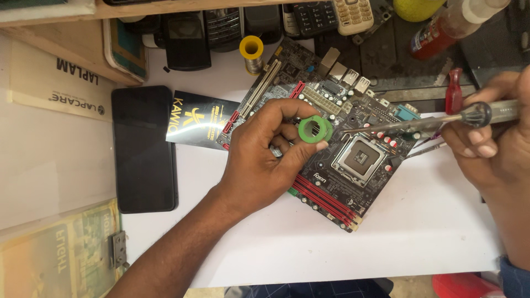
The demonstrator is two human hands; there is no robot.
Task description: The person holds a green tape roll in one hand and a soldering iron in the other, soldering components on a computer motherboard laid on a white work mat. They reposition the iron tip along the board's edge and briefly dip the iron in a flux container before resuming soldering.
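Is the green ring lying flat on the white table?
No, the green ring is pinched in the fingers of the left hand, held up above the circuit board.

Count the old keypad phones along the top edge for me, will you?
4 at least: a black one, a dark one, another dark one and a beige one. More may be hidden.

A flat white work table (386, 243) fills most of the view under bright, even light. A pale wooden shelf edge (165, 8) runs along the top, with a light wooden board (72, 47) slanting below it at the left. Beyond the table's near edge, a strip of tan floor (408, 286) shows.
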